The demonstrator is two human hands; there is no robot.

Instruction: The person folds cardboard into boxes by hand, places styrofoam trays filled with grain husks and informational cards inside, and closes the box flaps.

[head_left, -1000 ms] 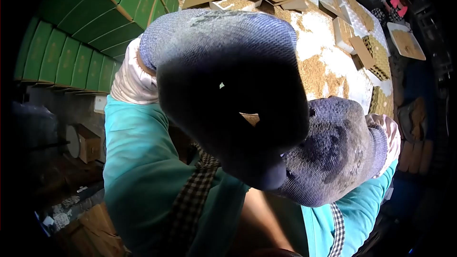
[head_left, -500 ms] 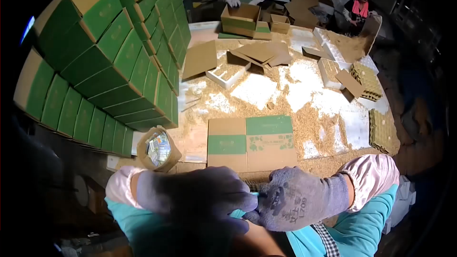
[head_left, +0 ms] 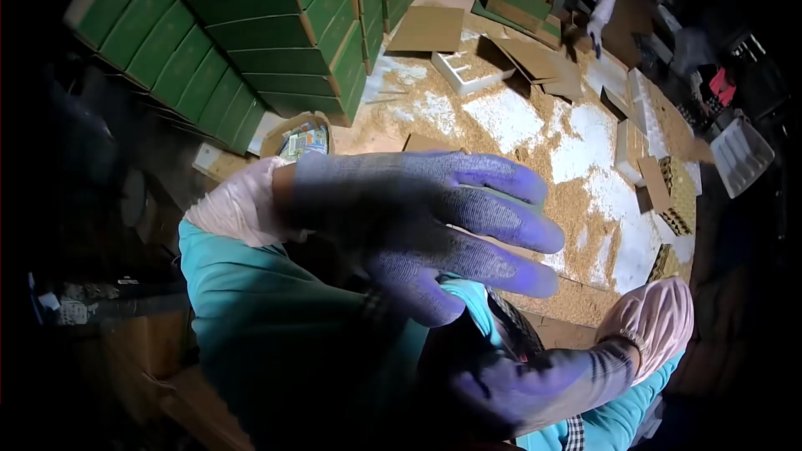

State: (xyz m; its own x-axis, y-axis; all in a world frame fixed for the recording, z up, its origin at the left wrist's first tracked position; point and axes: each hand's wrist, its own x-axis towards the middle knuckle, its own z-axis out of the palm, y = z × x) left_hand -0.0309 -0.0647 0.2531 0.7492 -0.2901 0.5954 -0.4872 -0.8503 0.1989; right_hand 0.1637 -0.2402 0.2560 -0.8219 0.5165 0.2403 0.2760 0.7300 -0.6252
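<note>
My left hand [head_left: 451, 225], in a grey and purple work glove, is raised before my chest with its fingers stretched out and apart. Nothing is in it. My right hand [head_left: 543, 388], gloved alike, is low by my teal clothing [head_left: 284, 317] and a black-and-white checked strap [head_left: 518, 326]. Its fingers are blurred and in shadow, so their grip is unclear. Past my left hand, only a brown edge of the flat carton [head_left: 430, 144] shows; the rest is hidden.
Green cartons [head_left: 276, 25] are stacked at left, near an open bag of printed packets [head_left: 302, 140]. Sawdust-like bits cover the table [head_left: 501, 121], with cardboard sheets [head_left: 535, 63], a white tray [head_left: 468, 75] and egg trays [head_left: 675, 192]. A co-worker's gloved hand [head_left: 597, 29] is across it.
My hands, together low in front before, are now apart. The left has risen and spread its fingers; the right has gone down. The view has tilted, and the co-worker's arm has swung outward.
</note>
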